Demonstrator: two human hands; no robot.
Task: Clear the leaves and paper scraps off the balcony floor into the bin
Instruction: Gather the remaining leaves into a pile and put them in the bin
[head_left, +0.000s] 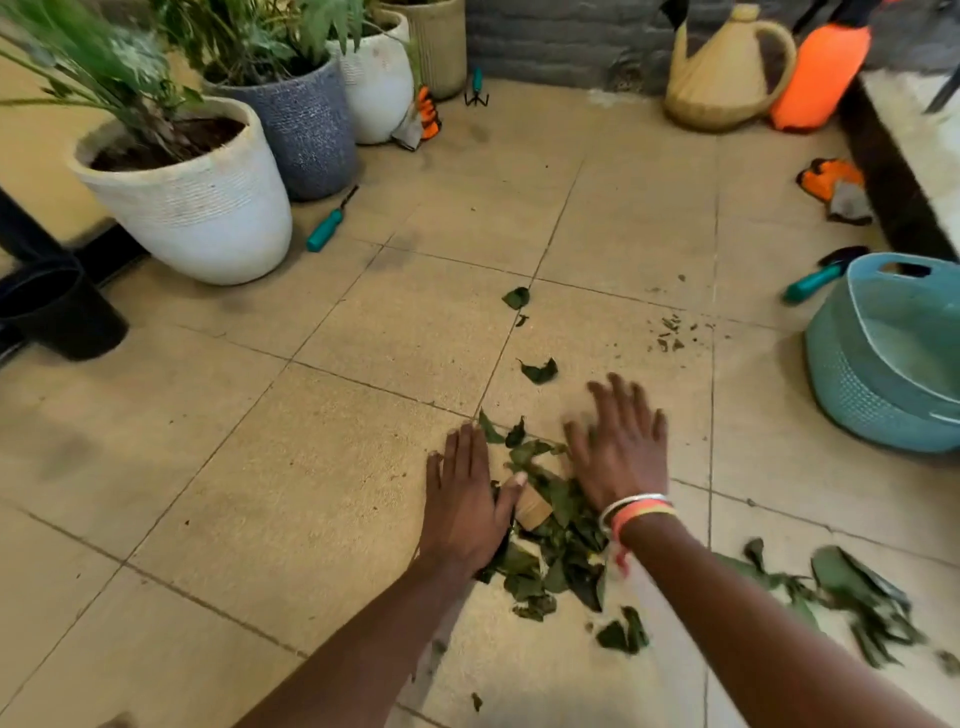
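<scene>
A heap of dark green leaves (558, 540) with a tan paper scrap (532, 509) in it lies on the beige tiled floor between my hands. My left hand (465, 493) lies flat with straight fingers on the floor against the heap's left side. My right hand (621, 447), fingers spread and blurred, sits over the heap's right side. Single leaves (540, 371) and crumbs lie farther out, and a second clump of leaves (852, 592) lies at the lower right. The teal bin (852, 384) stands at the right edge.
Potted plants (202, 208) line the left side, with a black pot (57, 312) beside them. Teal-handled tools (326, 228) lie on the floor. A yellow watering can (722, 73), an orange sprayer (821, 73) and orange gloves (836, 187) are at the back right, by a low ledge.
</scene>
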